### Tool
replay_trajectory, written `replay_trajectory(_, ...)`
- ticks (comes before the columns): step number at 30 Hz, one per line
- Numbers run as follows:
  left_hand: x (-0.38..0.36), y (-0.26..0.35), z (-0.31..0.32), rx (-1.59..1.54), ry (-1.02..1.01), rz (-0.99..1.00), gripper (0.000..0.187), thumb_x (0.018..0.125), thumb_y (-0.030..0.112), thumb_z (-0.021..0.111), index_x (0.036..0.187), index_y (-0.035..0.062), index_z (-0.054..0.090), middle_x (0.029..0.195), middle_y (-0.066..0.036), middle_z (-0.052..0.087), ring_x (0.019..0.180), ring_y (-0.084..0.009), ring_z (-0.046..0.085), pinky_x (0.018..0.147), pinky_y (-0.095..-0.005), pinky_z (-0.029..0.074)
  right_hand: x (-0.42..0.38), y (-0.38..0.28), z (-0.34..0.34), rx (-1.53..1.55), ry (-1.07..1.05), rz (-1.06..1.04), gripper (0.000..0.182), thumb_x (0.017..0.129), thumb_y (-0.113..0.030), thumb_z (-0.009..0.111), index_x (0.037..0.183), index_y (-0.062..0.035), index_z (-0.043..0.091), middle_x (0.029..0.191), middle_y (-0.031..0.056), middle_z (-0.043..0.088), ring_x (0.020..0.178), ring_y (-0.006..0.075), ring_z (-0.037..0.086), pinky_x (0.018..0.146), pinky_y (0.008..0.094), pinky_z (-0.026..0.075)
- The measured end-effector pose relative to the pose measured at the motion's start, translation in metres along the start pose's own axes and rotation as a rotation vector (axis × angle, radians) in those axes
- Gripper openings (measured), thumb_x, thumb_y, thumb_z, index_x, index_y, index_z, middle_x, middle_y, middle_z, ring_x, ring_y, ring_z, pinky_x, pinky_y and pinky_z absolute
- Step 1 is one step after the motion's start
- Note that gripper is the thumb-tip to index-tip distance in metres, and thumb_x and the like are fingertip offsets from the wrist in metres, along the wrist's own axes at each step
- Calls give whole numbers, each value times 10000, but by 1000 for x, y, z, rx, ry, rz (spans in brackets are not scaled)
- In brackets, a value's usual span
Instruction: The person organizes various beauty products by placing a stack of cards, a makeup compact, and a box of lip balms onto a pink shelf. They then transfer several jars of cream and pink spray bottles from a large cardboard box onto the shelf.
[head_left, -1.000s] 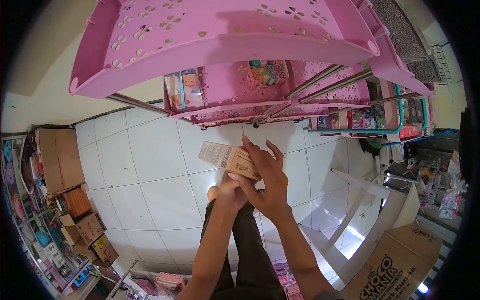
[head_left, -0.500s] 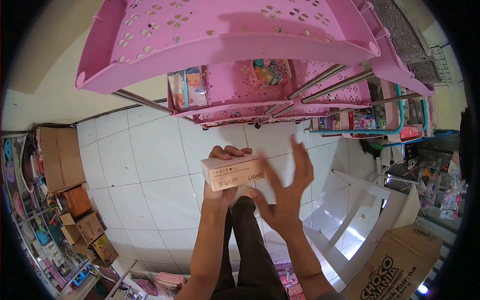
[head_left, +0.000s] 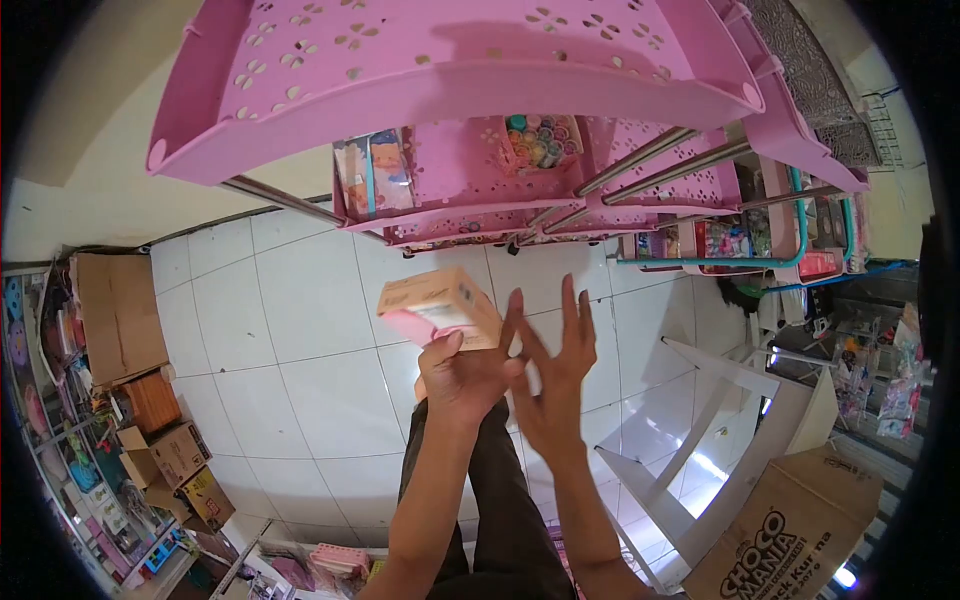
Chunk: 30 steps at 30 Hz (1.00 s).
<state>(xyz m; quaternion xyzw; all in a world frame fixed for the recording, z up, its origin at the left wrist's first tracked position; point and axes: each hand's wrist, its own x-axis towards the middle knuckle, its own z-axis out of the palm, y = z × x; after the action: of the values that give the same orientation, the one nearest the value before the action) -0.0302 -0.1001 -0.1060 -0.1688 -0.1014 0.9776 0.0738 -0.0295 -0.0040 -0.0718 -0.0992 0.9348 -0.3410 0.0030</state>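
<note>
A small peach-coloured cosmetics box (head_left: 430, 295) with a pink part on one face is tilted in front of me. My left hand (head_left: 464, 378) grips it from below, the thumb pressed on the near face and the other fingers partly hidden behind it. Just to the right, my right hand (head_left: 556, 375) is raised with its fingers apart and holds nothing. Its thumb and forefinger come close to the left fingertips in this view. Both hands are above the white tiled floor (head_left: 310, 330).
A pink tiered rack (head_left: 450, 90) stands ahead, with a container of colourful small jars (head_left: 541, 142) on a lower shelf. Cardboard boxes (head_left: 185, 455) and shelving are at left. At right are a white frame (head_left: 690, 500) and a large printed carton (head_left: 790, 525).
My left hand has turned the box, so the face printed "LIGHT" no longer faces me, and shifted it slightly left and up. The right hand has moved a little left and down, staying open.
</note>
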Motion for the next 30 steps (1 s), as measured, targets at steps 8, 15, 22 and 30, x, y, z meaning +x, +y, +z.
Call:
replay_trajectory(8,1,55,47,1296,240,165,398,557,18,637,940,-25,535,806,-86,571,746,-163,552,672,-290,428,69,-4,-30,155,-310,-365,624,672,-67,570,1233,-103,299,1201,125,357,1085,308,340,887,388,285)
replay_trajectory(15,29,85,78,2278,2,81,422,510,49,705,899,-18,556,760,-80,553,662,-134,525,548,-243,431,109,11,-14,232,-553,-285,465,607,-113,645,1033,-57,468,950,147,518,889,263,503,775,343,383)
replay_trajectory(22,41,70,53,2014,261,949,659,626,64,674,1179,45,317,858,-74,519,667,-122,523,504,-200,425,185,23,2,116,-304,-246,433,590,-131,673,964,-21,486,777,123,555,677,214,559,592,297,450)
replay_trajectory(30,4,59,-18,1777,411,619,414,733,100,584,1099,49,397,827,-45,534,662,-80,481,526,-187,389,259,48,62,65,-140,-181,279,714,-206,574,914,-18,526,824,136,551,763,222,542,649,324,443)
